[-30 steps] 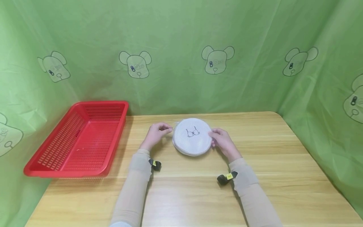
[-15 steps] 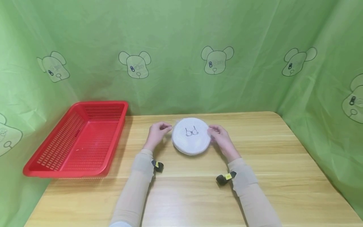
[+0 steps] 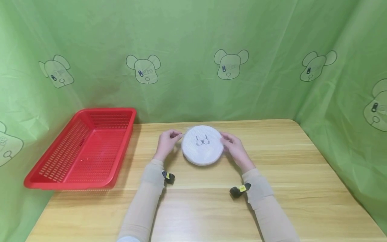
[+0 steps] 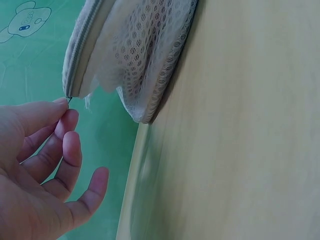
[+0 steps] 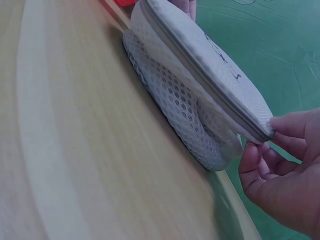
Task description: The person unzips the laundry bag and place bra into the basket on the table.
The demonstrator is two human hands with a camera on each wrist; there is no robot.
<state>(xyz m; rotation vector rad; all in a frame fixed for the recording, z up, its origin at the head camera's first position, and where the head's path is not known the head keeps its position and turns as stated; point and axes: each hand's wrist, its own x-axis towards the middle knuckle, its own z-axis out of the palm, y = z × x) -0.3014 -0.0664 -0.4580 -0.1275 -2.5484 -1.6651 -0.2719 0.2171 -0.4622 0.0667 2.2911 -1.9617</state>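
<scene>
A round white mesh laundry bag with a line drawing of a bra on top sits near the table's far edge, between the two hands. At its left rim, my left hand pinches the small dark zipper pull between thumb and forefinger. The other left fingers are loosely bent, clear of the bag. My right hand grips the bag's right rim by the zipper edge, thumb on top and fingers beneath. In the right wrist view, the zipper runs round the raised top; the mesh side below bulges and creases against the table.
A red plastic basket with perforated sides stands on the left of the wooden table. Green curtain with printed bear heads hangs behind and at both sides. Each forearm wears a small black wrist camera.
The bag has shifted slightly left and turned a little, its drawing now more level. My right hand has moved slightly left with it; my left hand stays at the rim.
</scene>
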